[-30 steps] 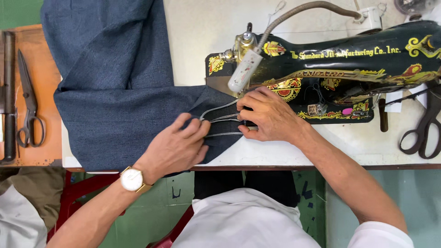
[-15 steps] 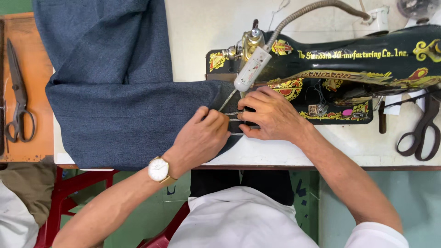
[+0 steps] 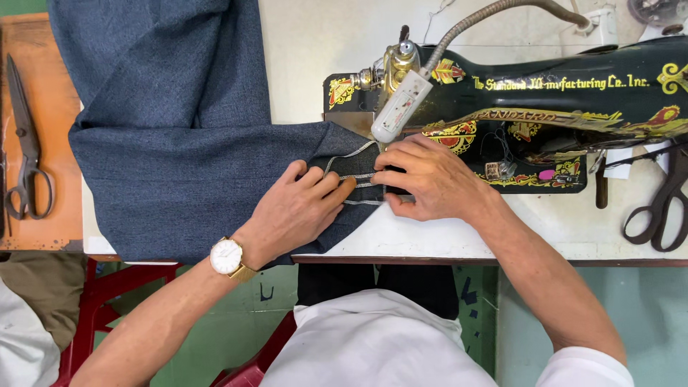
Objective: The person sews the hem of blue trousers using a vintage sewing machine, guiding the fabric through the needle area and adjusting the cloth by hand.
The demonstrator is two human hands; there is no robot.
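Item: dark blue fabric [image 3: 179, 143] on white table [image 3: 322, 50], long axis left to right, its white-stitched edge [image 3: 358, 172] pointing right under the black sewing machine [image 3: 545, 115]. Change: left hand [image 3: 297, 208] has moved right since a second ago, closing on right hand [image 3: 430, 179]; the edge is now gathered for feeding. Both hands flat, fingers pressing cloth. Scissors [image 3: 29, 150] far left.

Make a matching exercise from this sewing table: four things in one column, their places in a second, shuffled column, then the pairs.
1. blue-grey fabric
2. wristwatch
3. dark scissors
4. sewing machine

A. on the left wrist
B. at the table's right edge
C. under both hands
D. along the table's far side, right of the fabric

Pairs: 1-C, 2-A, 3-B, 4-D
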